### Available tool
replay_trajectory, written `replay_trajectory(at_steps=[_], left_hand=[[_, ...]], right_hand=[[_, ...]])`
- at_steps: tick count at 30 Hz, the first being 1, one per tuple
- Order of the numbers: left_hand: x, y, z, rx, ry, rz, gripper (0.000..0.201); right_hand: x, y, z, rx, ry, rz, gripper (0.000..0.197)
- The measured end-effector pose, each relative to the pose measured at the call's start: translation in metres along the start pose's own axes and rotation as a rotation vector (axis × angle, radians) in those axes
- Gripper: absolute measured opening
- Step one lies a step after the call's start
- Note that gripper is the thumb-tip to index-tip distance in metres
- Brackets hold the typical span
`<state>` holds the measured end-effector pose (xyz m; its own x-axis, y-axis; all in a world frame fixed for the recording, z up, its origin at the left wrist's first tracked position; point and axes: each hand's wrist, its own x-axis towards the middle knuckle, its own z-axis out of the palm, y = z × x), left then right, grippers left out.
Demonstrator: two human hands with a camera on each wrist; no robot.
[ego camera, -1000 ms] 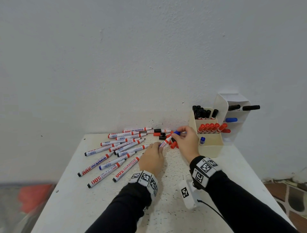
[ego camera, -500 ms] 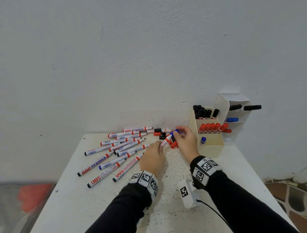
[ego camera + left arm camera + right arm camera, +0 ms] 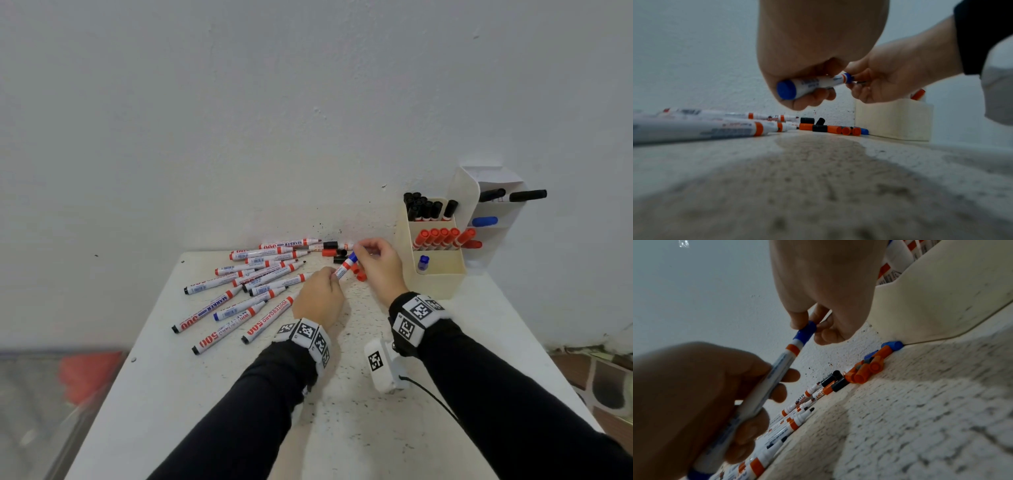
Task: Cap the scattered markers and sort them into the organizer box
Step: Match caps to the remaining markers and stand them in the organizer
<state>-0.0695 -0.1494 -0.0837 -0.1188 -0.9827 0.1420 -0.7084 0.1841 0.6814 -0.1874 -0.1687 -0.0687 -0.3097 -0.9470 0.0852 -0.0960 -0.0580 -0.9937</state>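
My left hand (image 3: 320,296) grips the barrel of a blue marker (image 3: 345,266) (image 3: 813,84) (image 3: 772,376), held tilted just above the table. My right hand (image 3: 371,262) pinches the blue cap (image 3: 806,331) seated on the marker's tip. Several uncapped markers (image 3: 253,284) lie fanned out on the white table (image 3: 239,394) to the left. Loose red, black and blue caps (image 3: 834,129) (image 3: 865,369) lie by the wall near the cream organizer box (image 3: 442,281), which holds black-capped markers at the back, red-capped ones in the middle and one blue in front.
A white wall-side holder (image 3: 493,219) with black and blue markers stands right of the organizer. A white tagged camera unit (image 3: 382,365) with a cable hangs under my right wrist. The table's right edge drops to a tiled floor (image 3: 603,380).
My right hand has brought the blue cap down onto the marker's tip. The left hand has stayed almost in place with the marker.
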Motion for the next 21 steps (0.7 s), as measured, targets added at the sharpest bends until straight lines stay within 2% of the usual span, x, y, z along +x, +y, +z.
replay_trajectory(at_steps=[3, 6, 8, 10, 14, 18, 21], left_hand=[[-0.005, -0.002, -0.009, -0.027, -0.024, -0.014, 0.028], [-0.014, 0.0, -0.015, 0.045, -0.051, 0.013, 0.03], [-0.019, 0.002, -0.016, 0.139, -0.079, 0.053, 0.03], [-0.023, 0.005, -0.018, 0.134, -0.106, 0.056, 0.034], [-0.027, 0.016, -0.024, -0.123, -0.282, -0.036, 0.041], [-0.026, 0.028, -0.031, -0.625, -0.495, -0.317, 0.043], [-0.022, 0.028, -0.034, -0.694, -0.557, -0.331, 0.045]], right_hand=[[0.001, 0.0, -0.003, -0.058, -0.054, 0.048, 0.012], [-0.002, -0.001, -0.002, -0.264, -0.12, 0.071, 0.029], [-0.008, -0.003, 0.0, -0.392, -0.137, 0.051, 0.034], [-0.014, -0.007, 0.0, -0.414, -0.123, 0.01, 0.037], [-0.024, -0.013, 0.002, -0.298, -0.145, -0.034, 0.041], [-0.026, -0.022, 0.0, -0.256, -0.15, -0.07, 0.041], [-0.026, -0.024, -0.003, -0.206, -0.161, -0.088, 0.04]])
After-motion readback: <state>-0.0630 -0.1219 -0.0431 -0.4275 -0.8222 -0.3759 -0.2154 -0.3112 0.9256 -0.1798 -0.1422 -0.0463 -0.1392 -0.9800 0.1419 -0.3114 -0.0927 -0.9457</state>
